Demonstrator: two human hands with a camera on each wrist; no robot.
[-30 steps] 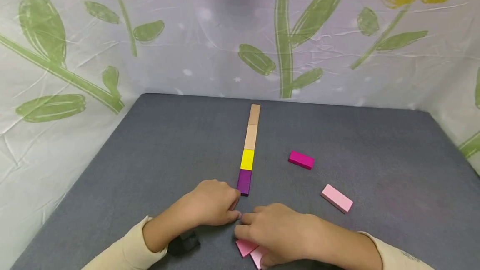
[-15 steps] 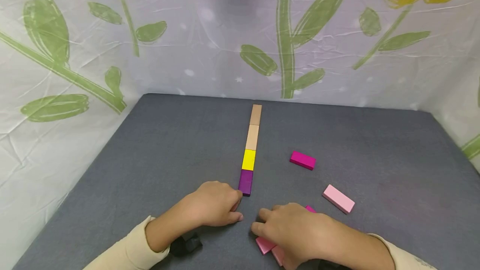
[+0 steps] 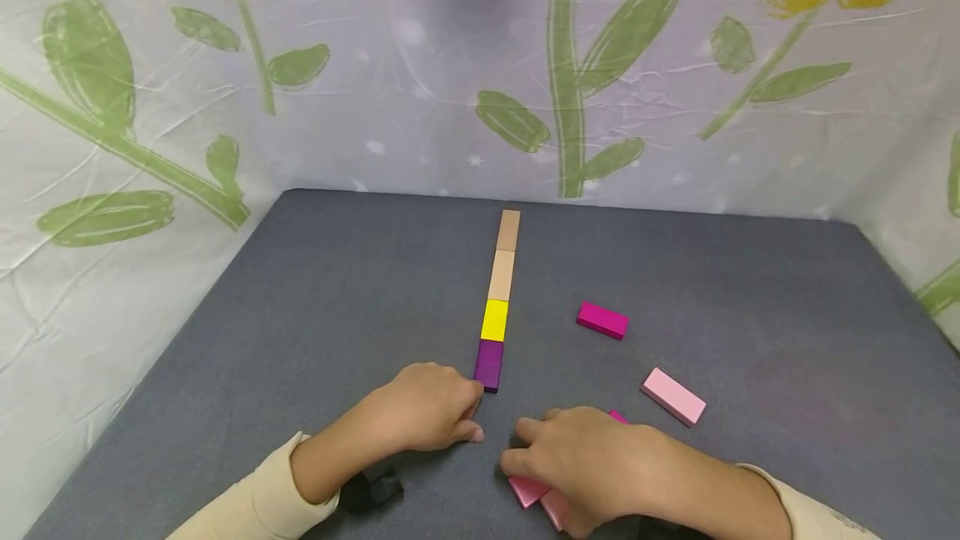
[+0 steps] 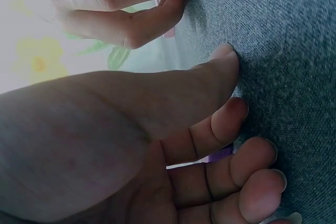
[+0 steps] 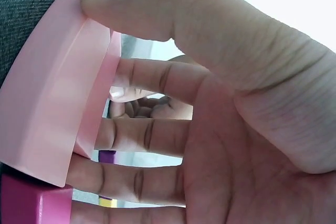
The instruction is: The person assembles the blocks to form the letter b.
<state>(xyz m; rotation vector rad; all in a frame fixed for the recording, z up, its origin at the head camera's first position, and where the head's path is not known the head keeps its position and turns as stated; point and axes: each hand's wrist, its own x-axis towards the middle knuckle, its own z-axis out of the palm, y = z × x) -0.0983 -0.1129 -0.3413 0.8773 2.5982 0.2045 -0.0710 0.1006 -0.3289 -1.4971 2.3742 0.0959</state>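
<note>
My left hand [image 3: 427,408] rests on the dark tabletop with its fingers loosely bent, by the near end of a purple block [image 3: 489,363]. Nothing shows between its thumb and fingers in the left wrist view. My right hand [image 3: 588,458] covers a small cluster of blocks and holds it between thumb and fingers. A pink block [image 3: 528,491] and a lighter pink block [image 3: 555,508] peek out below it, and a magenta block's corner [image 3: 618,417] above. In the right wrist view the thumb tip touches a light pink block [image 5: 44,93]; much of the cluster is hidden.
Beyond the purple block, a yellow block [image 3: 494,320] and two wood-coloured blocks [image 3: 502,275] continue a straight line to the back. A loose magenta block [image 3: 602,320] and a light pink block [image 3: 673,396] lie to the right. Flowered cloth [image 3: 420,65] hangs behind.
My right hand has slid right, away from the left hand, and the pink blocks under it have shifted along. During the last half second both hands have stayed nearly still.
</note>
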